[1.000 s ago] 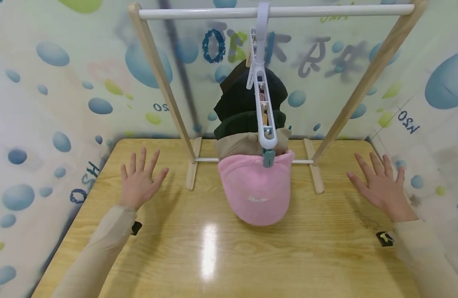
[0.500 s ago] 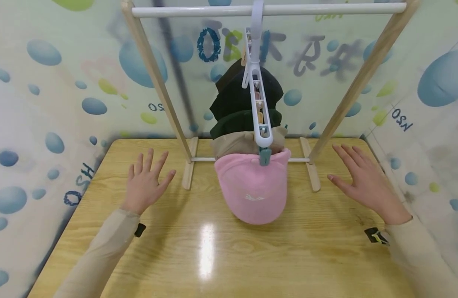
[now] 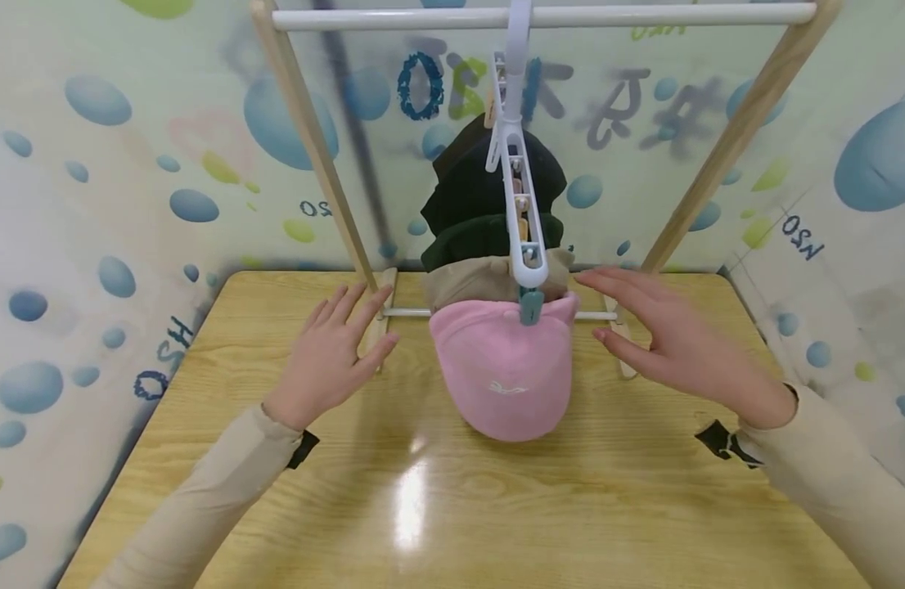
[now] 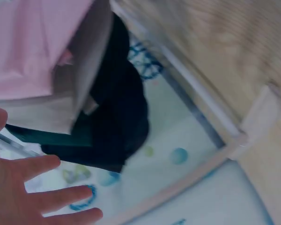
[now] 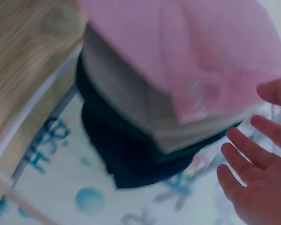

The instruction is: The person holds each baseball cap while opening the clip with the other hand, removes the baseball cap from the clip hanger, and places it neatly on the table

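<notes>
A pink cap [image 3: 504,376] hangs at the front of a white hanger [image 3: 524,204], held by a teal clip [image 3: 530,307]. Behind it hang a beige cap [image 3: 467,278], a dark green cap [image 3: 467,241] and black and brown ones. My left hand [image 3: 327,352], fingers spread and holding nothing, is left of the caps by the rack's left foot. To the right, my right hand [image 3: 673,343] has its fingertips close to the pink cap's upper edge, thumb apart. In the right wrist view, the right fingers [image 5: 253,150] lie right beside the cap stack.
The hanger hooks over the white top bar [image 3: 393,18] of a wooden rack [image 3: 740,123]. The rack stands on a wood-grain table [image 3: 607,507]. Patterned walls [image 3: 92,204] enclose the table's back and sides.
Both hands have moved inward toward the caps. The right hand travelled farther and is now beside the pink cap. The caps hang as before.
</notes>
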`<move>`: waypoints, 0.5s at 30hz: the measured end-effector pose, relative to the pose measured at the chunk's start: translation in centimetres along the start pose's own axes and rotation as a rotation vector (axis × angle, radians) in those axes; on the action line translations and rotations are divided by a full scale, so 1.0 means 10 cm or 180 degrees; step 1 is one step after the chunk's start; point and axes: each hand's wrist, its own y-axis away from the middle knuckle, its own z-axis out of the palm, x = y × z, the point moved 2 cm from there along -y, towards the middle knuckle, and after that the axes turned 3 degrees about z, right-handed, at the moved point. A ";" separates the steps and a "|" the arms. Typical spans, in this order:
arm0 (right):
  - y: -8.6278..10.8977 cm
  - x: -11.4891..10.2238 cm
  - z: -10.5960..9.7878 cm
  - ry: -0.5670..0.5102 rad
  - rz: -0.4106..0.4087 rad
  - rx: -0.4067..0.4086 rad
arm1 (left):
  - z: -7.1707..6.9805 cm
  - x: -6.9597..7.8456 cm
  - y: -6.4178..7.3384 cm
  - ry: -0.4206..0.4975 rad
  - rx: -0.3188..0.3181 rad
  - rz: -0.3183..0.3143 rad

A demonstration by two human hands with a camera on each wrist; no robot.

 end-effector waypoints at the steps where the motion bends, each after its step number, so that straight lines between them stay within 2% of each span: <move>1: -0.03 -0.05 0.00 -0.0058 -0.0030 0.0013 | -0.03 0.06 -0.01 0.0015 0.0077 0.0085; 5: -0.15 -0.22 -0.01 -0.0304 -0.0189 0.0091 | -0.14 0.28 -0.06 0.0084 0.0400 0.0417; 8: -0.23 -0.29 -0.02 -0.0488 -0.0312 0.0120 | -0.21 0.43 -0.10 0.0178 0.0554 0.0649; 11: -0.31 -0.35 -0.05 -0.0694 -0.0430 0.0142 | -0.28 0.54 -0.14 0.0294 0.0583 0.0828; 15: -0.40 -0.44 -0.11 -0.0887 -0.0499 0.0065 | -0.37 0.63 -0.20 0.0439 0.0485 0.0916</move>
